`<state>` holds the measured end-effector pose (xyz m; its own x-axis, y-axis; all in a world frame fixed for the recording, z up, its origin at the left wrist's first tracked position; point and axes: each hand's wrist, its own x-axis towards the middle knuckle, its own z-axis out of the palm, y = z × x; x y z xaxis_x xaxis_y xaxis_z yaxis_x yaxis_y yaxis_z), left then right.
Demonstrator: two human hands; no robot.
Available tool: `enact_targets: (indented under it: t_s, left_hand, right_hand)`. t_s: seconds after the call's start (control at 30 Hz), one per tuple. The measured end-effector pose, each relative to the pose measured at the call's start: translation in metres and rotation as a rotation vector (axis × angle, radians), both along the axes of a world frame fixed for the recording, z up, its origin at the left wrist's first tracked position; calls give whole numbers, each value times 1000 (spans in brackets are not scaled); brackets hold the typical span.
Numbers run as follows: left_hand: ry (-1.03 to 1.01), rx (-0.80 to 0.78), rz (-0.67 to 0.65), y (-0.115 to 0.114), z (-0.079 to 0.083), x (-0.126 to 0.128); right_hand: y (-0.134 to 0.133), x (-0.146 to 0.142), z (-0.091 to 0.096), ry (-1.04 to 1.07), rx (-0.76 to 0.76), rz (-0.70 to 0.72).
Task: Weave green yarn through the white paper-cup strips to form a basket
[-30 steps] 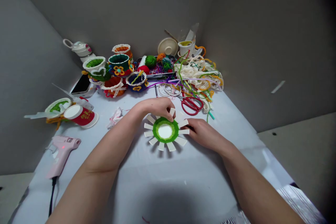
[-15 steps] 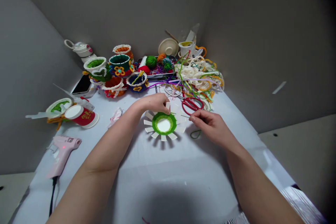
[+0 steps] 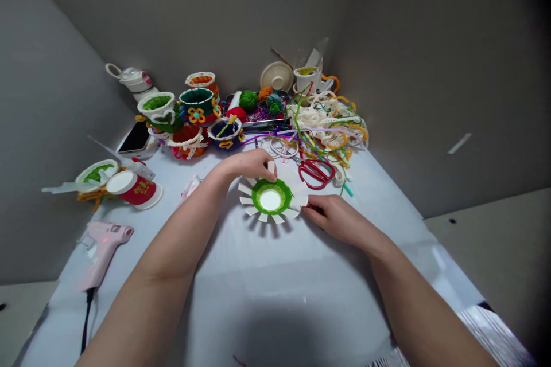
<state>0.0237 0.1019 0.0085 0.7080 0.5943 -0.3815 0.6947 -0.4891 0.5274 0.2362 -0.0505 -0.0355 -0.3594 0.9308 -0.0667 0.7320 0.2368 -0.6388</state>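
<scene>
A paper cup cut into splayed white strips (image 3: 265,218) is tilted over the table, its centre a white disc. Green yarn (image 3: 259,199), lighter towards the middle, is woven in a ring around that disc. My left hand (image 3: 258,164) grips the far rim of the cut cup, thumb on the inside and a strip standing up by its fingers. At the right side, the closed fingers of my right hand (image 3: 329,213) meet the strip ends. They pinch the green yarn's loose end, mostly hidden now. Red-handled scissors (image 3: 316,174) lie just beyond my right hand.
Yarn-covered cups (image 3: 198,108) stand stacked at the back left. Yarn balls (image 3: 248,101) fill a tray behind, beside a heap of lace and yarn (image 3: 322,117). A pink glue gun (image 3: 103,249) and a red paper cup (image 3: 136,190) lie left.
My right hand has moved left and slightly down to the strip ends; the taut yarn between it and the cut cup no longer shows. The cup has turned and tilted slightly in my left hand.
</scene>
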Motion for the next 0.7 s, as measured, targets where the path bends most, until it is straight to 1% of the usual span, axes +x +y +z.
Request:
enact_targets:
  t_s: [0.07, 0.2, 0.3, 0.4, 0.47, 0.57, 0.63, 0.7]
  left_hand:
    - [-14, 4, -46, 1, 2, -1]
    - [-74, 88, -147, -2, 5, 1]
    - [-186, 135, -167, -10, 8, 6]
    - [-227, 198, -177, -18, 10, 13]
    - [-207, 237, -188, -21, 11, 15]
    - [-119, 253, -179, -21, 12, 14]
    - [-45, 225, -185, -20, 14, 11]
    - [34, 155, -213, -18, 17, 8]
  right_hand:
    - [0, -2, -1, -9, 11, 4]
    - [0, -4, -1, -17, 34, 20]
    - [0, -5, -1, -18, 53, 42]
    - [0, -6, -2, -7, 60, 40]
    - [0, -6, -3, 1, 57, 33]
    - [0, -6, -3, 2, 58, 8]
    - [0, -6, -3, 4, 59, -1]
    - [0, -6, -3, 9, 60, 0]
